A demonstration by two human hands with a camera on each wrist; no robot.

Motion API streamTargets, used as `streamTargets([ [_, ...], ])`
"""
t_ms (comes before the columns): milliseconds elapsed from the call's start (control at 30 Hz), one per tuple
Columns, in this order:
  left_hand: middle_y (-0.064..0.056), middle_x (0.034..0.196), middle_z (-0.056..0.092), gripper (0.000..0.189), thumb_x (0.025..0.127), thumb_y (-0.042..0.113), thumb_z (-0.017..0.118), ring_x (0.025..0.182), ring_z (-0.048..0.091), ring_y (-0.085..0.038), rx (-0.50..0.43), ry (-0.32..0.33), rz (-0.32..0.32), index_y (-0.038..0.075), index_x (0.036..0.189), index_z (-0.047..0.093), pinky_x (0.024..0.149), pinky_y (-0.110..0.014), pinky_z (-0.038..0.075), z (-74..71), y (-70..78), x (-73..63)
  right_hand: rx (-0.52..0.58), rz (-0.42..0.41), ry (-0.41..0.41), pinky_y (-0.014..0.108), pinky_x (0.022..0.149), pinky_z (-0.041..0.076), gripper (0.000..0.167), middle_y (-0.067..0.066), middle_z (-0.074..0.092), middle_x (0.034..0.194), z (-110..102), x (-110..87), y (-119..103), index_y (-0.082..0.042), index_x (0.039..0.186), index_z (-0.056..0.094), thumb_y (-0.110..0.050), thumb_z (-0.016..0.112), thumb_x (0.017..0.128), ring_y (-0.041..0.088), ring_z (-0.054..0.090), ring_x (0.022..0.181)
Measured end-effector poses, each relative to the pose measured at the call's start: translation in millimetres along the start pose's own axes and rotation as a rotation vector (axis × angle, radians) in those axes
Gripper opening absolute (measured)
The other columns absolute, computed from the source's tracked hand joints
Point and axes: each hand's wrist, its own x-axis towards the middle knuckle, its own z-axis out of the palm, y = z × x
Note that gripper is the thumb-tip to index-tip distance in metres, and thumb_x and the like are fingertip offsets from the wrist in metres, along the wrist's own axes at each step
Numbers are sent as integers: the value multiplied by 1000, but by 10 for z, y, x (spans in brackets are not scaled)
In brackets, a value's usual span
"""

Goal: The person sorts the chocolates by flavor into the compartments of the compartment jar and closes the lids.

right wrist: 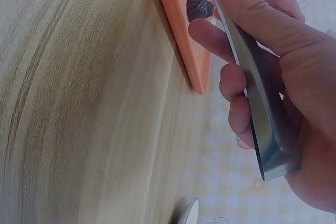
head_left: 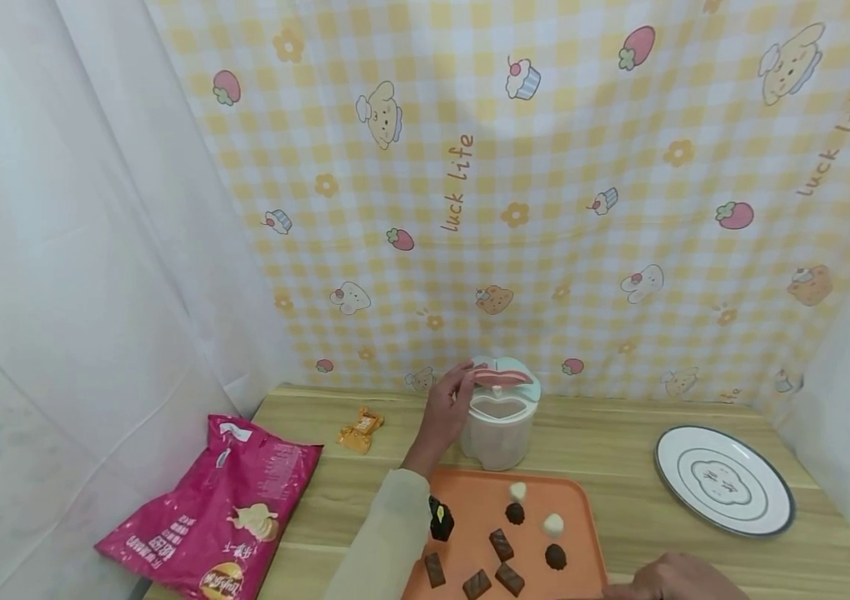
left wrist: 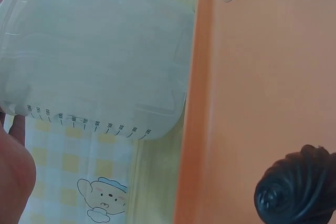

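In the head view my left hand [head_left: 449,404] is at the top left of a clear plastic container [head_left: 498,437], its fingers holding the lid by a raised pink flap [head_left: 503,378]. A heart-shaped opening shows below the flap. From the left wrist, the container [left wrist: 100,56] shows a printed scale, beside an orange tray [left wrist: 273,77]. My right hand [right wrist: 310,61] grips a shiny metal utensil [right wrist: 260,98] by its long handle; its far end is out of view. Chocolates, including a dark bar [head_left: 501,544] and a white piece [head_left: 553,524], lie on the tray [head_left: 586,533].
A pink snack bag [head_left: 237,492] lies on the left of the wooden table [head_left: 620,467], with orange-wrapped sweets [head_left: 361,430] close by. To the right is a white plate [head_left: 755,467] with a dark rim. A checked cloth [head_left: 567,275] hangs behind.
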Motion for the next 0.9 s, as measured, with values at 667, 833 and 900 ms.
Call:
streamTargets([
  [667,-12,138,64,36,111,27,48,137,52,-31,13,-3,-20,8,129,72,103,-48,47,8,14,-1,-198,-54,11,11,33,15,24,-30,26,46,28,-4,-15,-61,86,70,-41,84,85,-22,7,50],
  [833,-14,141,62,36,111,28,48,136,52,-25,22,-5,-28,9,131,71,97,-46,48,-7,30,1,-164,-12,29,12,32,15,25,-29,26,43,48,-17,-13,-53,70,71,-39,84,85,-21,7,49],
  [900,-15,142,61,37,111,29,47,132,55,-25,23,-7,-32,10,131,71,95,-45,48,-15,34,0,-131,-6,24,12,32,15,33,-27,27,42,43,-18,-6,-49,62,68,-35,83,87,-21,7,48],
])
